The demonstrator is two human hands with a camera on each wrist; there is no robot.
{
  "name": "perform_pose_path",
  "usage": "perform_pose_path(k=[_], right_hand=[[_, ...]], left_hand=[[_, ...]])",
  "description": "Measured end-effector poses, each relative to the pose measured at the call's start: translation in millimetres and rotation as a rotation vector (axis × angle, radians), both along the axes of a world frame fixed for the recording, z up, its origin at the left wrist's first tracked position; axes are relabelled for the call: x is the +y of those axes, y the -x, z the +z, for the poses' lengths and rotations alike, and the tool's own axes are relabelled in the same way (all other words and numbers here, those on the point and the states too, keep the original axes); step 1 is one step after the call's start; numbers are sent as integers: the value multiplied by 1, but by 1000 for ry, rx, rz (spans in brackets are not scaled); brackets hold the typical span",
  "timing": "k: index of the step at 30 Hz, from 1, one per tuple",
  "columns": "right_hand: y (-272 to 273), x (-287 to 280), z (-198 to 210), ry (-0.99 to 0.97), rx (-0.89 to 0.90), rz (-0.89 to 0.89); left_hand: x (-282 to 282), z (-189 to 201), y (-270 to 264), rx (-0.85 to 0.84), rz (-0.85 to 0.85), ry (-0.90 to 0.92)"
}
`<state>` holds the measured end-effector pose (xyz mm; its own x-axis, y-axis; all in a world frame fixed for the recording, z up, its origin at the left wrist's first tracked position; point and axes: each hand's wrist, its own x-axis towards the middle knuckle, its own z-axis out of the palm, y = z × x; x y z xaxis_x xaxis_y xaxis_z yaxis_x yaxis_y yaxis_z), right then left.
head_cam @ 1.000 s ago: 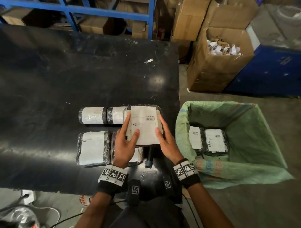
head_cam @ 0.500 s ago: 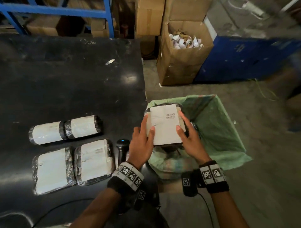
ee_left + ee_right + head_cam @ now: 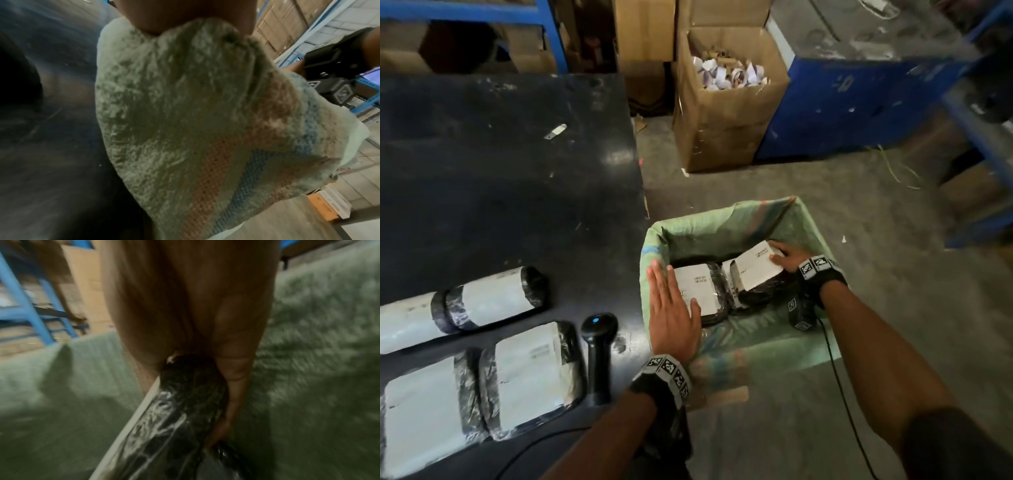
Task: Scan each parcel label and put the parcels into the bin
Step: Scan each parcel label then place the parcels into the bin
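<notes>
The black table (image 3: 500,192) fills the left half of the head view. The bin (image 3: 815,226), lined with a green woven sack, occupies the lower centre, just beside the table's right edge. A cardboard box (image 3: 722,130) of paper scraps stands at upper centre.

Four parcels remain on the table at lower left: two rolled ones (image 3: 493,299) end to end, and two flat ones (image 3: 530,371) side by side below them. A handheld scanner (image 3: 597,346) lies just right of the flat pair.

Inside the bin, one parcel (image 3: 697,291) lies flat at its left. A second parcel (image 3: 755,269) sits tilted at the right, label up.

The right hand (image 3: 787,257) grips the tilted parcel's far edge, fingers curled around it. The left hand (image 3: 671,318) hovers over the bin's left rim, fingers straight and together, holding nothing.
</notes>
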<state>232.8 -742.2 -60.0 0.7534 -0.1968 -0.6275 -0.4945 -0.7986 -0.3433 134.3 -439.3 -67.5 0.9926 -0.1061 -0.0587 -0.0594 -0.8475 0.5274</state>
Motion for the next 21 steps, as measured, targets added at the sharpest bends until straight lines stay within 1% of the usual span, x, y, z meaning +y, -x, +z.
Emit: perform_pose_path(k=[2,6,8,10,12,13,15,17,21], right_hand=[[-2,2,-16,-49,14,-79],[-1,14,-53,-90,-65,-175],[0,18,-72,-46,-91,-198],[2,19,-89,40,-84,-169],[4,11,-115,144,-1,-84],[6,8,-127,202,75,-42],[9,14,-139,278,220,-18],[13,26,-140,330,261,-30],[9,26,-136,300,296,-5]], left_hand=[[0,-3,1,5,9,12],[4,-10,1,-11,-5,38],[6,-13,-2,-16,-20,52],[7,-15,-6,-21,-31,80],[5,-14,-6,-44,-39,119],[3,-13,-5,-50,-43,125],[0,-13,-2,-30,-53,110],[-1,-14,-2,-13,-55,97],[-2,-15,-5,-3,-60,88]])
